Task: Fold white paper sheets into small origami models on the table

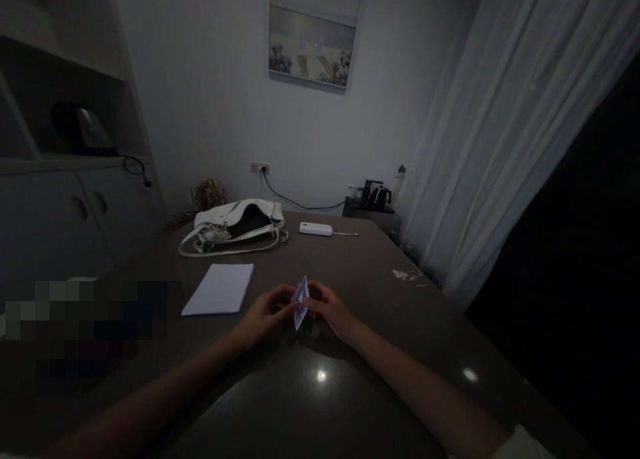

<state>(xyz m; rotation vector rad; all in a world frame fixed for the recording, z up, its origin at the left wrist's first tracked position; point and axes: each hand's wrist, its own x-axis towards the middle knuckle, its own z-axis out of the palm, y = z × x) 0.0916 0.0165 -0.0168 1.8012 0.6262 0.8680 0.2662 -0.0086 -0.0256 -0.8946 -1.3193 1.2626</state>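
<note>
A small piece of folded white paper (301, 292), pale violet in this light, stands on edge between my hands above the dark table. My left hand (267, 314) pinches it from the left, thumb toward me and fingers curled behind. From the other side my right hand (333, 310) grips the same paper, its thumb across the near face. Some fingertips are hidden behind the folds. Left of my hands lies a stack of white paper sheets (220, 289), touched by neither hand.
On the table (360, 399), a white handbag (237, 222) sits at the back left. A white power bank (316, 229) with a short cable lies at the back. Chipped marks show near the right edge. A kettle (93, 129) stands on the left shelf; a curtain (480, 126) hangs right.
</note>
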